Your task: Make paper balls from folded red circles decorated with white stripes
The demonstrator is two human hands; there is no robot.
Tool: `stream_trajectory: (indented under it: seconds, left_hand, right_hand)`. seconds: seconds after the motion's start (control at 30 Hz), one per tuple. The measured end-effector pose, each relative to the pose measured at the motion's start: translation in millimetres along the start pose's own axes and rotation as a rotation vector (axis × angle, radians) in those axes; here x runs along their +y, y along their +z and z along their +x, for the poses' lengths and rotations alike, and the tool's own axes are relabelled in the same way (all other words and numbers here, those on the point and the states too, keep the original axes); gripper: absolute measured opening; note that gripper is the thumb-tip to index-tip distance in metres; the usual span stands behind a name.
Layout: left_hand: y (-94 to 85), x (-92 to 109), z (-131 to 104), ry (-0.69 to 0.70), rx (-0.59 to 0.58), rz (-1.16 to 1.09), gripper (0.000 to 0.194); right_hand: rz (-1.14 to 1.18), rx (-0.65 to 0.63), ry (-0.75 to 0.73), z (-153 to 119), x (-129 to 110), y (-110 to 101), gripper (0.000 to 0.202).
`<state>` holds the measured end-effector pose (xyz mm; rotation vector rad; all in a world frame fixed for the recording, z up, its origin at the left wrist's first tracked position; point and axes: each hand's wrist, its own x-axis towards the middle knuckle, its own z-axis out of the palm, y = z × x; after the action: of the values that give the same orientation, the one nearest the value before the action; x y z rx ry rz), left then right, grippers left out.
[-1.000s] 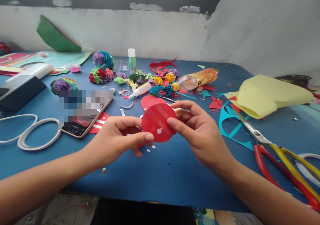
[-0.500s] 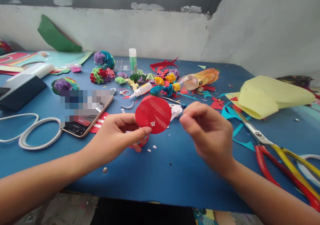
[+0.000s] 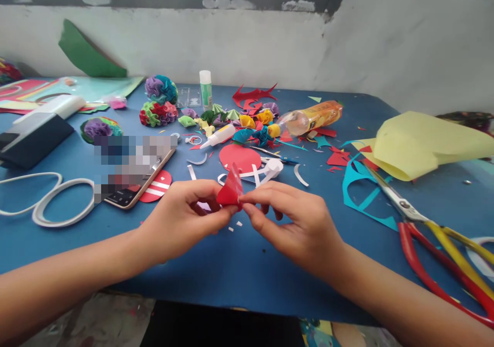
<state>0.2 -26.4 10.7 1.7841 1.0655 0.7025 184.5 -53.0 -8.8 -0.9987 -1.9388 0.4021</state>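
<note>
My left hand (image 3: pixel 193 208) pinches a red paper circle (image 3: pixel 231 185) between thumb and fingers. The paper is now bent upward into a folded, cone-like shape, with a shiny strip on its face. My right hand (image 3: pixel 293 218) grips the paper's lower right edge with thumb and forefinger. Right behind them, a flat red paper circle (image 3: pixel 240 157) lies on the table. White paper strips (image 3: pixel 270 169) lie beside it, and small white scraps (image 3: pixel 235 226) are below my fingers. Another red circle with white strips (image 3: pixel 156 188) is partly under a phone (image 3: pixel 148 182).
Large scissors (image 3: pixel 409 210) with red and yellow handles lie at right, near yellow paper (image 3: pixel 417 143) and cyan cut-outs (image 3: pixel 351 192). Toward the wall are a glue stick (image 3: pixel 206 89), a glue bottle (image 3: pixel 218 137), a plastic bottle (image 3: pixel 312 118) and paper flowers (image 3: pixel 158 114). A white cable (image 3: pixel 64 223) coils at left.
My right hand has moved left to the red circle and taken hold of its edge. The circle, flat before, is now bent into a fold; the left hand keeps its grip.
</note>
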Motion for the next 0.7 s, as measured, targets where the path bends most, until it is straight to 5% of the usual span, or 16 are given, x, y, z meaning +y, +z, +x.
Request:
stream_trajectory:
  seconds: [0.5, 0.7]
  left_hand:
    - [-1.6, -11, -1, 0.26, -0.106, 0.271, 0.012]
    - [-1.4, -10, -1, 0.265, -0.113, 0.259, 0.012]
  right_hand:
    - [0.09, -0.183, 0.133, 3, 2, -5, 0.009]
    - [0.149, -0.214, 0.121, 5, 2, -9, 0.009]
